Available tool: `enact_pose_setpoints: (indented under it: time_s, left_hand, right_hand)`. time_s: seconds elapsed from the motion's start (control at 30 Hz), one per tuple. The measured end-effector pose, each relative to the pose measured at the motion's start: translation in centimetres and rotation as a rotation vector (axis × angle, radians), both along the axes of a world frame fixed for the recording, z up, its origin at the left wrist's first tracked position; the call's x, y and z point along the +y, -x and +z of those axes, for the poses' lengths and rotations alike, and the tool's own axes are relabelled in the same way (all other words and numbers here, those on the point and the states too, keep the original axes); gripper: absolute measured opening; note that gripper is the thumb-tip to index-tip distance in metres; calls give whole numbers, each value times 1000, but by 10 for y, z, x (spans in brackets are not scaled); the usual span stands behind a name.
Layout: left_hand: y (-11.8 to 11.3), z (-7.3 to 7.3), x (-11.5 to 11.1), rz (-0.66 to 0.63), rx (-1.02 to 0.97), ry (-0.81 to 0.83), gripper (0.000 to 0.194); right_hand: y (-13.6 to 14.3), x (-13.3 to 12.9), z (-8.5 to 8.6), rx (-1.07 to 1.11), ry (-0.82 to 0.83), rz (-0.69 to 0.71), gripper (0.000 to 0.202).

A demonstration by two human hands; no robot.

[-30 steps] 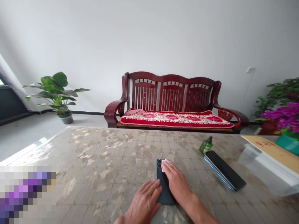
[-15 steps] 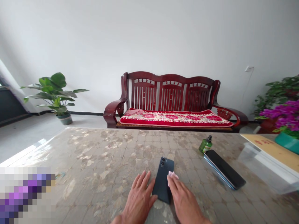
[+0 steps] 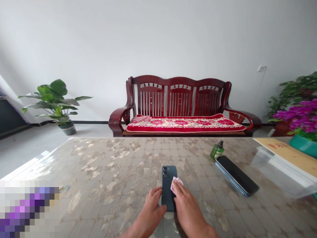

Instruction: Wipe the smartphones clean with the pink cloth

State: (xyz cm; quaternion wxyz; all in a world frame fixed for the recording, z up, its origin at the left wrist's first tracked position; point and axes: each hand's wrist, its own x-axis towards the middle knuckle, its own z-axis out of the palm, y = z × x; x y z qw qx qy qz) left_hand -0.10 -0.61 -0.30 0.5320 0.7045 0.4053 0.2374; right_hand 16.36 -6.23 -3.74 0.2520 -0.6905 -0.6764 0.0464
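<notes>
A dark blue smartphone lies on the table with its back and twin camera lenses facing up. My left hand holds it at the left side, fingers bent along that edge and thumb by the lower corner. Under the fingertips of my right hand is a small folded pale pink cloth, pressed on the right half of the phone's back. The right palm covers the phone's lower right edge.
A green spray bottle stands at the right, beside a stack of phones. Farther right are a clear plastic box, a tan envelope and a teal flower pot. A wooden bench stands beyond the patterned table.
The phone has turned more upright and shifted slightly left. My left fingers have drawn in and bent against its edge. My right hand with the cloth has moved slightly left and up the phone.
</notes>
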Motion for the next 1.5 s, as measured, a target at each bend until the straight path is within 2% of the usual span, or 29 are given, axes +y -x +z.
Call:
enact_pose_setpoints:
  time_s: [0.1,0.2,0.37,0.43,0.57,0.67,0.73,0.8,0.9,1.0,1.07,1.13,1.23,1.37,1.5]
  left_hand:
    - [3,19,3,-23,-286,486,50]
    - [3,24,4,38,-431,695,46]
    - [2,18,5,199,-436,721,47]
    - [3,21,7,192,-444,707,48]
    - [8,30,15,91,-403,755,48]
    - [9,32,20,141,-327,801,42]
    - [8,31,20,133,-308,774,39]
    - [4,29,17,35,-324,715,39]
    - [-3,18,10,-51,-340,542,49]
    - [-9,-2,5,58,-267,198,68]
    - [-11,-14,4,90,-225,38,70]
    - [-10,-21,6,100,-182,-50,66]
    - [-5,-19,10,120,-92,-107,56]
    - [3,-3,14,93,32,-201,44]
    - [8,10,15,8,155,-279,38]
  right_hand:
    - [2,2,1,64,21,3,68]
    - [4,2,0,106,47,3,72]
    - [5,1,1,196,19,11,75]
    - [5,1,1,223,-19,13,75]
    - [3,1,-1,243,-84,28,73]
    - [3,0,-3,255,-112,30,71]
    - [4,0,-4,276,-129,24,70]
    - [5,0,-4,318,-142,20,67]
    - [8,2,-6,407,-156,30,60]
    - [13,6,-9,496,-174,45,51]
    - [15,8,-9,561,-189,34,42]
    - [15,11,-6,644,-195,15,32]
    - [10,14,4,819,-154,-13,34]
    - [-3,14,18,1006,-104,-99,48]
    - [-23,17,28,910,-246,-227,48]
